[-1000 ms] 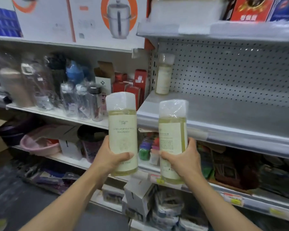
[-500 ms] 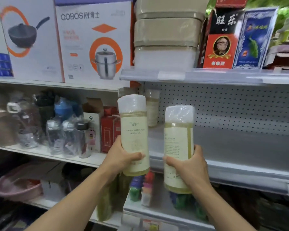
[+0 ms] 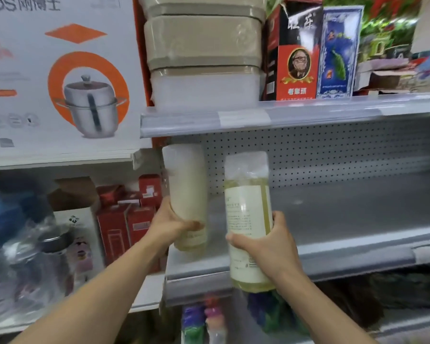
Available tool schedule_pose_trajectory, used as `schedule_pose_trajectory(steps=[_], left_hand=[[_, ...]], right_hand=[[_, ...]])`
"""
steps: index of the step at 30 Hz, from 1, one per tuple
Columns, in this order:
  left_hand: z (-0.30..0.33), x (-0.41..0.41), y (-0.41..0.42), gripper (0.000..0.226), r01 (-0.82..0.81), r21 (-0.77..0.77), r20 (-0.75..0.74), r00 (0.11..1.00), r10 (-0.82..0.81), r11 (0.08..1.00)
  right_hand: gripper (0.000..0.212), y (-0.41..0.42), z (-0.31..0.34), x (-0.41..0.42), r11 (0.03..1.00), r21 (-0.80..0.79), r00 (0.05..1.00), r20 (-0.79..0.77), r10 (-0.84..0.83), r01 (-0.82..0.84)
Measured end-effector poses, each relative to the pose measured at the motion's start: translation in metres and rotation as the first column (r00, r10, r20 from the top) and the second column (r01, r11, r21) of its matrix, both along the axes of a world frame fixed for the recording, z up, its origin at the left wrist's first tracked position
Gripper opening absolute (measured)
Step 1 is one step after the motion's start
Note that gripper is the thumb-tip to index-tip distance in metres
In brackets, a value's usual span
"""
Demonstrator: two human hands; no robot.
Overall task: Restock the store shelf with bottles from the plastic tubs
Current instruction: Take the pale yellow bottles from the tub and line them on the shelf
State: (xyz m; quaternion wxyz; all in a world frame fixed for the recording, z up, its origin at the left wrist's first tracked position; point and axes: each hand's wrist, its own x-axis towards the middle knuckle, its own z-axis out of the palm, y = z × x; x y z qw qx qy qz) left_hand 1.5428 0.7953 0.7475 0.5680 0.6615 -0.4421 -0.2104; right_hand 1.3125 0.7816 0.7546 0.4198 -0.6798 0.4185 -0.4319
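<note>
Left hand (image 3: 169,225) grips bottle (image 3: 188,194) over shelf (image 3: 358,207).

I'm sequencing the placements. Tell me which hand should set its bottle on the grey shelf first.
Left. The left hand already holds its bottle over the grey shelf, near the back-left corner. The right hand's bottle hangs before the shelf's front edge.

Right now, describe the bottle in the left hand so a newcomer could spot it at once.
Find the grey shelf with the perforated back panel, bare across most of its width. At its left end, two tall pale-yellow bottles are held up; the left hand grips the left bottle. Unlike the right bottle, which hangs in front of the shelf's edge, it is further in, over the shelf itself.
</note>
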Motion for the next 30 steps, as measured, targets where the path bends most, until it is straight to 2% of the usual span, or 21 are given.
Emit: schedule_pose_trajectory(steps=[6, 9, 12, 17, 23, 25, 30], left_hand=[[-0.008, 0.031, -0.032, 0.084, 0.093, -0.009, 0.019, 0.995, -0.093, 0.996], [-0.018, 0.042, -0.047, 0.104, 0.097, 0.003, 0.011, 0.995, -0.097, 0.995], [-0.028, 0.051, -0.064, 0.109, 0.056, 0.007, 0.026, 0.998, -0.056, 0.998], [-0.025, 0.043, -0.077, 0.084, 0.002, 0.003, 0.064, 0.998, -0.003, 1.0], [-0.027, 0.054, -0.085, 0.086, -0.06, 0.081, 0.233, 0.972, 0.039, 0.995], [-0.025, 0.056, -0.087, 0.09, -0.102, 0.111, 0.235, 0.969, 0.074, 0.989], [-0.021, 0.058, -0.099, 0.079, -0.144, 0.14, 0.192, 0.975, 0.116, 0.98]], right_hand=[[0.074, -0.006, -0.001, 0.014, 0.993, 0.024, 0.993, 0.001, -0.117, 0.117], [0.074, -0.007, -0.001, 0.019, 0.988, 0.031, 0.988, 0.013, -0.152, 0.152], [0.075, -0.007, 0.0, 0.021, 0.987, 0.016, 0.987, 0.008, -0.163, 0.163], [0.073, -0.01, 0.001, 0.023, 0.985, 0.015, 0.985, 0.012, -0.171, 0.17], [0.069, -0.019, 0.002, 0.028, 0.986, 0.048, 0.986, 0.044, -0.159, 0.157], [0.069, -0.021, 0.002, 0.03, 0.987, 0.055, 0.987, 0.043, -0.155, 0.153], [0.069, -0.025, 0.002, 0.034, 0.988, 0.062, 0.987, 0.064, -0.145, 0.141]])
